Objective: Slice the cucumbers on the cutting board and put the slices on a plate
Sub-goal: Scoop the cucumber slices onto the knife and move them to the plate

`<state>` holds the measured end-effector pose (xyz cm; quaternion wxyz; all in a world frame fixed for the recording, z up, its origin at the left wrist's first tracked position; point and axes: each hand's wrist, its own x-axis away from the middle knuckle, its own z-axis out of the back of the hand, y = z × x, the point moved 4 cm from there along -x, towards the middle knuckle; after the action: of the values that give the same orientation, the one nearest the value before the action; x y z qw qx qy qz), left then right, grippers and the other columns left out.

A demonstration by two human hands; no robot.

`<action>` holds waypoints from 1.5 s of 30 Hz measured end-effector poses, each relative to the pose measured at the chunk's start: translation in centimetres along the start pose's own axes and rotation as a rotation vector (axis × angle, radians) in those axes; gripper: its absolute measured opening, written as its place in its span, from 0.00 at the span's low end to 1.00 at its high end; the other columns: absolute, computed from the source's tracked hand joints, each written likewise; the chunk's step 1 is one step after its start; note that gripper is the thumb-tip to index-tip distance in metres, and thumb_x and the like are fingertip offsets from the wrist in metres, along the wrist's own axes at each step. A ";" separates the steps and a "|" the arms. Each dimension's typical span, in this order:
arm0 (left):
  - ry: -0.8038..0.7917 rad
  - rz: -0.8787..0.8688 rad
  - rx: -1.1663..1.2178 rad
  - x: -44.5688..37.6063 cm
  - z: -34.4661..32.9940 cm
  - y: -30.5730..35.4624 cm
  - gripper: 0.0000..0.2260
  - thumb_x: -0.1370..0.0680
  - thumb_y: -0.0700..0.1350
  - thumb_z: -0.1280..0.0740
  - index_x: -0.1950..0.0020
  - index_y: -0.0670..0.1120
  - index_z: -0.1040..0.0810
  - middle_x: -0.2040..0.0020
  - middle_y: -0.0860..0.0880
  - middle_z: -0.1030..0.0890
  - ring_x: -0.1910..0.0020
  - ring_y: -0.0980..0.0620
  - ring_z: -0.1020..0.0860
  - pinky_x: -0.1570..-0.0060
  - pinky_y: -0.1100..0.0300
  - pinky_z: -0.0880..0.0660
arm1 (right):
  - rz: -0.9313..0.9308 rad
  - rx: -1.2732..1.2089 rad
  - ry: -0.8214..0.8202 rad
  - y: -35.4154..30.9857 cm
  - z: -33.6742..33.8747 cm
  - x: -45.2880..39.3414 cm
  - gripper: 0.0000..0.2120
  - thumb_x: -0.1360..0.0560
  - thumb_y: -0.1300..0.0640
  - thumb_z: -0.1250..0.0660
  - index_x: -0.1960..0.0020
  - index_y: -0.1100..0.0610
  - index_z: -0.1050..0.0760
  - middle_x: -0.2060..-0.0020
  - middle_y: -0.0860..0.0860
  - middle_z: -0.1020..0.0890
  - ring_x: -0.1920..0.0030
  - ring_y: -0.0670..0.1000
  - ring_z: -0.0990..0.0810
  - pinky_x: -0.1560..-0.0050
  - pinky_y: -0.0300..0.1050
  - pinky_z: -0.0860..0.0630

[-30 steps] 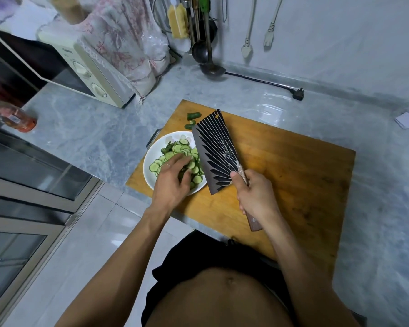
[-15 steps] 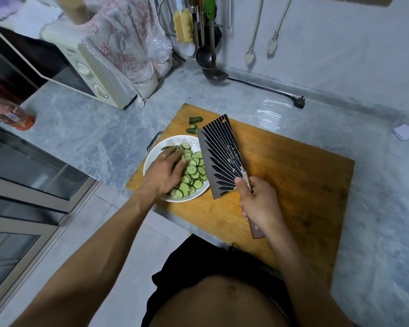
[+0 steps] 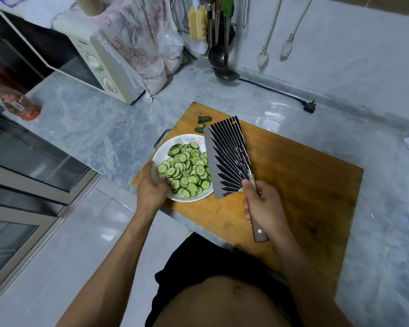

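Right hand (image 3: 265, 208) clenched on the brown wooden handle of the black ridged cleaver (image 3: 227, 159), left hand (image 3: 151, 187) gripping the near-left rim of the white round plate (image 3: 161, 151) heaped with green cucumber slices (image 3: 187, 168), plate on the wooden cutting board's (image 3: 293, 175) left end, cleaver just right of it.

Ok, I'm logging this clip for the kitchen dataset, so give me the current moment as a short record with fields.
board: wooden cutting board on the grey counter
plate: white plate at the board's left end
slices: cucumber slices piled on the plate
scraps: cucumber ends beyond the plate
left hand: left hand grips the plate's near-left rim
right hand: right hand holds the cleaver by its handle, blade beside the plate
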<state>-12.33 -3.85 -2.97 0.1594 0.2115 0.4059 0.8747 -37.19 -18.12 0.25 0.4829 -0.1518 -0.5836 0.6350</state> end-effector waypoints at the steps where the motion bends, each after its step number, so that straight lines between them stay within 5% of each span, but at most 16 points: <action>1: 0.001 0.021 0.058 0.4 -0.2 -0.1 0.26 0.24 0.39 0.38 0.26 0.48 0.36 0.34 0.48 0.25 0.38 0.47 0.26 0.39 0.51 0.27 | -0.007 -0.015 -0.006 0.1 -0.1 0.0 0.21 0.17 0.46 0.39 0.59 0.63 0.29 0.72 0.54 0.25 0.77 0.50 0.27 0.75 0.43 0.27; 7: -0.069 0.342 0.516 1.1 -0.6 -1.6 0.13 0.21 0.36 0.38 0.38 0.45 0.25 0.48 0.46 0.18 0.56 0.46 0.17 0.56 0.46 0.18 | -0.057 -0.080 0.004 -0.2 -0.3 0.3 0.18 0.17 0.47 0.39 0.57 0.60 0.28 0.72 0.52 0.25 0.77 0.49 0.27 0.76 0.42 0.27; 17: -0.134 0.393 0.851 3.9 -3.7 2.1 0.12 0.22 0.34 0.36 0.43 0.47 0.21 0.50 0.45 0.15 0.54 0.45 0.16 0.60 0.50 0.18 | -0.112 -0.240 0.138 -0.3 4.1 1.5 0.19 0.17 0.46 0.39 0.58 0.59 0.26 0.71 0.55 0.24 0.77 0.49 0.27 0.77 0.41 0.29; 26: -0.361 0.406 0.768 2.5 -11.9 10.7 0.15 0.24 0.30 0.37 0.40 0.44 0.26 0.48 0.46 0.19 0.53 0.47 0.18 0.65 0.50 0.18 | -0.213 -0.198 0.446 5.5 13.0 3.7 0.24 0.17 0.42 0.43 0.60 0.60 0.25 0.72 0.53 0.22 0.76 0.47 0.25 0.75 0.37 0.27; 32: -0.453 0.361 0.735 3.1 -16.5 15.1 0.18 0.25 0.28 0.37 0.38 0.41 0.24 0.48 0.47 0.19 0.55 0.49 0.18 0.62 0.49 0.17 | -0.259 -0.202 0.554 9.9 14.9 4.7 0.23 0.16 0.46 0.42 0.63 0.59 0.26 0.73 0.56 0.22 0.74 0.53 0.24 0.71 0.46 0.26; 37: -0.526 0.378 0.705 4.3 -19.6 16.4 0.18 0.24 0.29 0.37 0.36 0.41 0.25 0.45 0.44 0.18 0.51 0.46 0.17 0.59 0.48 0.17 | -0.291 -0.031 0.446 11.1 14.7 4.3 0.20 0.18 0.48 0.38 0.63 0.60 0.25 0.71 0.54 0.19 0.71 0.54 0.18 0.62 0.50 0.21; 45: -0.561 0.369 0.616 4.9 -23.2 18.1 0.15 0.23 0.31 0.37 0.38 0.41 0.25 0.45 0.42 0.18 0.54 0.48 0.17 0.61 0.52 0.17 | -0.416 0.567 0.219 10.3 17.8 2.9 0.13 0.23 0.44 0.37 0.59 0.53 0.26 0.58 0.53 0.20 0.53 0.55 0.19 0.52 0.47 0.23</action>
<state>-30.07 -27.74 -1.20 0.0341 0.5465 0.5437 0.6360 -56.60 -24.87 -2.93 0.6842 0.0430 -0.3476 0.6396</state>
